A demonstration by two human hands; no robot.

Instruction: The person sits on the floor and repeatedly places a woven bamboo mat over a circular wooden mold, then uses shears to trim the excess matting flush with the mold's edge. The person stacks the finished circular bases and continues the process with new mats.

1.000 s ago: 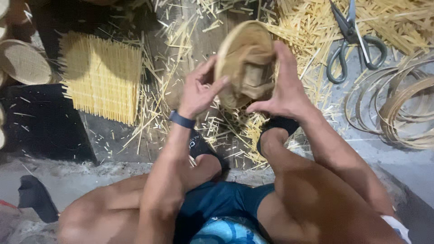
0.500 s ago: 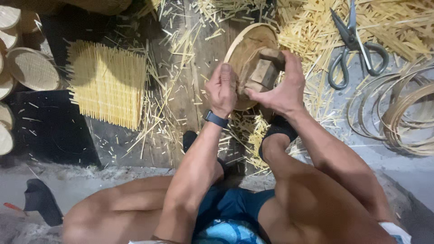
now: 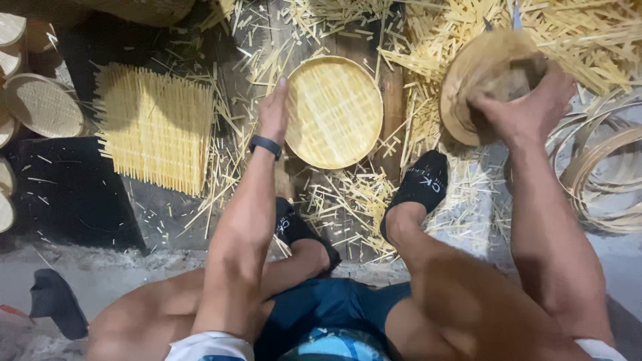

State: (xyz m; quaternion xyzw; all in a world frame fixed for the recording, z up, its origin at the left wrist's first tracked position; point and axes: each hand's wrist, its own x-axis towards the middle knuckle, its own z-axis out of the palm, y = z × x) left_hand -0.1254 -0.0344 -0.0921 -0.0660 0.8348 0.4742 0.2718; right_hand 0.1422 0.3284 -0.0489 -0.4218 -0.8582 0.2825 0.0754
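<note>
A round woven bamboo tray [image 3: 334, 110] lies flat on a wooden board among loose strips. My left hand [image 3: 274, 110] rests against its left rim, fingers stretched out; a dark band is on that wrist. My right hand [image 3: 528, 107] is off to the right, gripping the block on the back of a round wooden mould [image 3: 478, 83], which is lifted and tilted. My feet in black socks [image 3: 421, 184] sit below the tray.
A square woven bamboo mat [image 3: 157, 130] lies to the left. Finished round trays [image 3: 40, 103] are stacked at the far left. Bamboo hoops [image 3: 602, 174] lie at the right. Loose bamboo strips [image 3: 588, 33] cover the ground at the top.
Both hands held the mould pressed together before. Now the woven tray lies uncovered on the board, and my right hand has carried the mould off to the right.
</note>
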